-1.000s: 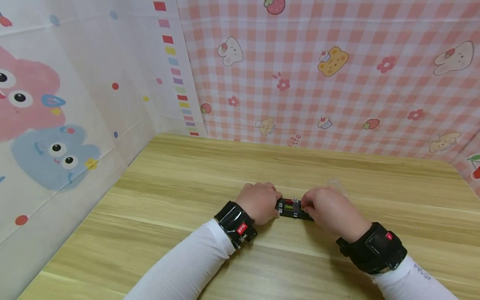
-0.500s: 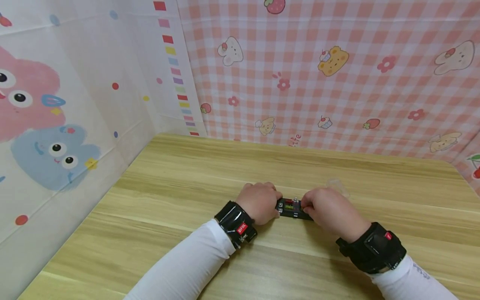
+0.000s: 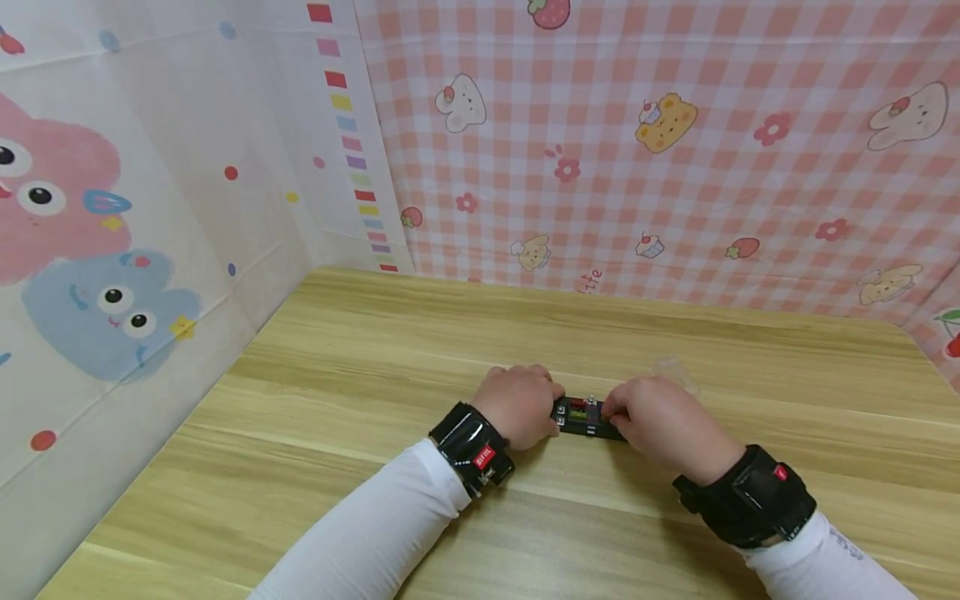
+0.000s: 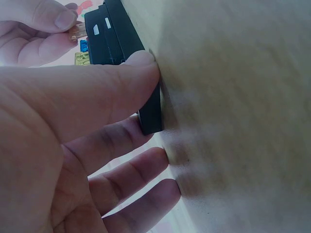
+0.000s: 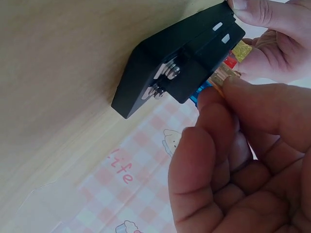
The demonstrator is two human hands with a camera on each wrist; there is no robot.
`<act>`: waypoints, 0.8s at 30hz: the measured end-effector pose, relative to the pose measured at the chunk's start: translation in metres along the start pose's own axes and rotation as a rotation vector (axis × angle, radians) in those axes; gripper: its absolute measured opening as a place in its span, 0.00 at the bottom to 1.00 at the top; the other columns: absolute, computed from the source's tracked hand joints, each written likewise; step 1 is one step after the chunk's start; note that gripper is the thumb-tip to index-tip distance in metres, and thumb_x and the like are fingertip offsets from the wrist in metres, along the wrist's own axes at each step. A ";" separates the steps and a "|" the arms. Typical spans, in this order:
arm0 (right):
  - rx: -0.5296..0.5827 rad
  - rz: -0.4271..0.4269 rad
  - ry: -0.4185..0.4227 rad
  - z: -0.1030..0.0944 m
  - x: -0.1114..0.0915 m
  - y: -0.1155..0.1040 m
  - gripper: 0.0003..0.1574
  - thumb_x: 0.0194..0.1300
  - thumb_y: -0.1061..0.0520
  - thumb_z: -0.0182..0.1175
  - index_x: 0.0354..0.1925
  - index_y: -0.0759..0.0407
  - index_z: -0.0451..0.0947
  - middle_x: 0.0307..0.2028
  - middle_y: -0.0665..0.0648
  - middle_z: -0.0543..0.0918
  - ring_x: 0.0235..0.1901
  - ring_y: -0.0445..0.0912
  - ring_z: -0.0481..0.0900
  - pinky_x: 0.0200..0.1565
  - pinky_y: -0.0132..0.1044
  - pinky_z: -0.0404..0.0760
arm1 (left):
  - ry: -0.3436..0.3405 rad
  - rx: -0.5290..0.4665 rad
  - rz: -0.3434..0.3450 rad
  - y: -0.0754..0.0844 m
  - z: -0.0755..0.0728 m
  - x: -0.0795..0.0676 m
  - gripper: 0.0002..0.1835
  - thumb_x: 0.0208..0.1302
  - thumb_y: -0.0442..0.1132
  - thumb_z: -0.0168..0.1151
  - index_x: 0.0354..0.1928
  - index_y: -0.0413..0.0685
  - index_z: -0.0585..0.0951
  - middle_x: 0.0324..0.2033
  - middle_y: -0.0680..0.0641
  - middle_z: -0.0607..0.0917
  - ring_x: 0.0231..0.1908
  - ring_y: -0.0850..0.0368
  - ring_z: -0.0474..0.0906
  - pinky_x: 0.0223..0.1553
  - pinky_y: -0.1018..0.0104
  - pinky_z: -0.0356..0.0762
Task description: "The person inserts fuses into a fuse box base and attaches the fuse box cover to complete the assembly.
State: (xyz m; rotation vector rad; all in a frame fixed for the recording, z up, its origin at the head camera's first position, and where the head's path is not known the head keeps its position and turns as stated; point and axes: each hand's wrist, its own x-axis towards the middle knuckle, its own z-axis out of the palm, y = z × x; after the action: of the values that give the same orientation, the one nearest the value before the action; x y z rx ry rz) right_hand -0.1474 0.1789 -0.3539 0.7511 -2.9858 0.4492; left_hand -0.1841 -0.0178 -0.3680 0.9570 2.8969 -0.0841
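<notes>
A black fuse box (image 3: 592, 431) lies on the wooden table in front of me. My left hand (image 3: 517, 406) grips its left end, thumb on one side and a finger on the other, as the left wrist view shows. My right hand (image 3: 663, 421) pinches an amber blade fuse (image 5: 222, 75) between thumb and forefinger, at the top face of the box. Beside it stand a yellow fuse (image 5: 241, 50), a red fuse (image 5: 230, 61) and a blue fuse (image 5: 200, 92), the blue one partly hidden by my fingers. Metal screw terminals (image 5: 171, 71) show on the box's right end.
A clear piece of plastic (image 3: 678, 375) lies on the table (image 3: 420, 342) just behind my right hand. A pink checked cloth (image 3: 600, 167) hangs along the back edge, and a white printed cloth (image 3: 247, 108) hangs at the left.
Both hands keep their places on the fuse box. The right hand and wrist shift only very slightly.
</notes>
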 end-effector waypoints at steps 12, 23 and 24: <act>-0.002 -0.007 0.009 0.000 -0.001 0.000 0.03 0.55 0.62 0.66 0.29 0.54 0.84 0.27 0.48 0.81 0.25 0.37 0.71 0.29 0.37 0.77 | -0.002 -0.003 -0.004 0.000 0.000 0.001 0.25 0.54 0.60 0.65 0.54 0.64 0.78 0.50 0.53 0.77 0.42 0.54 0.72 0.44 0.52 0.70; -0.001 -0.005 0.009 -0.002 -0.001 -0.002 0.05 0.54 0.64 0.66 0.28 0.54 0.84 0.26 0.48 0.81 0.24 0.36 0.72 0.27 0.36 0.77 | 0.003 0.031 0.012 0.001 0.001 0.000 0.26 0.54 0.60 0.65 0.54 0.63 0.78 0.49 0.53 0.77 0.39 0.56 0.72 0.42 0.52 0.72; 0.001 -0.004 0.008 -0.002 -0.001 -0.002 0.05 0.54 0.64 0.66 0.28 0.54 0.84 0.26 0.48 0.81 0.24 0.36 0.72 0.27 0.36 0.77 | 0.002 0.029 0.011 0.001 0.001 0.000 0.26 0.54 0.60 0.65 0.54 0.63 0.78 0.49 0.53 0.77 0.40 0.55 0.72 0.42 0.52 0.72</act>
State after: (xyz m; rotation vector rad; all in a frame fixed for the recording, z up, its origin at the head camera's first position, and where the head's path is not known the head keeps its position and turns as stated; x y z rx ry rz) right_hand -0.1453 0.1784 -0.3521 0.7538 -2.9763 0.4519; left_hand -0.1836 -0.0166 -0.3687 0.9779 2.9001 -0.1249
